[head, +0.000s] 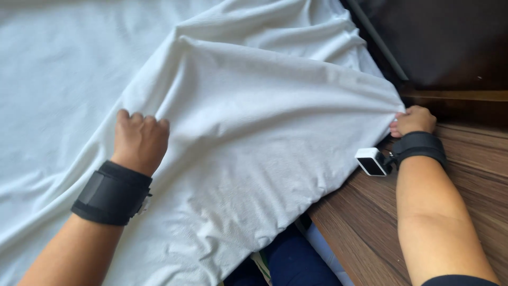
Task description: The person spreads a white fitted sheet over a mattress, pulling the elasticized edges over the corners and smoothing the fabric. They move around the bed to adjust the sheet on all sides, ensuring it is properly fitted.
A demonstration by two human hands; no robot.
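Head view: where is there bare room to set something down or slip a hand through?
Bare wood-grain surface lies between the white sheet's lower right edge and the right forearm. The flatter sheet area at upper left, beyond the left hand, is open too. It is crowded at the sheet's corner, which the right hand pinches beside the dark headboard.

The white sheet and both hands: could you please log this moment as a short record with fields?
left hand: fingers curled, gripping a fold of the white sheet
right hand: pinching the sheet's edge
wrists: black wrist straps, small white device on the right one
sheet state: wrinkled, pulled taut between the hands
beside: wooden floor
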